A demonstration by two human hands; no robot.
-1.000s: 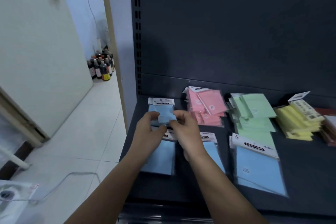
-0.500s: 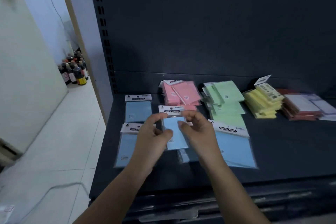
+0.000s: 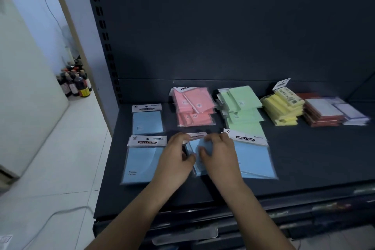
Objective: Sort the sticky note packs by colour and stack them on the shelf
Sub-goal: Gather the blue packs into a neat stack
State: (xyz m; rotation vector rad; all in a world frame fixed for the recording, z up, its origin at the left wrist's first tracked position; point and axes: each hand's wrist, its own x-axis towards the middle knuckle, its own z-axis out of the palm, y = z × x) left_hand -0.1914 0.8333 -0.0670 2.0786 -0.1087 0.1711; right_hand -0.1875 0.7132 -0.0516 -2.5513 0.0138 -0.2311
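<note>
dark shelf (image 3: 304, 160) holds colour piles; both hands, left hand (image 3: 174, 160) and right hand (image 3: 220, 158), seemingly pinch a small blue pack (image 3: 197, 155), best squared onto the blue pile (image 3: 253, 158).

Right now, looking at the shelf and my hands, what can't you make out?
- Small blue pack, head view: mostly hidden by the left hand and right hand; motion blurs it too.
- Packs under it: their count is hidden by the hands.
- Small print on the pink stack: too small.
- Notepads at far right: blurred.
</note>
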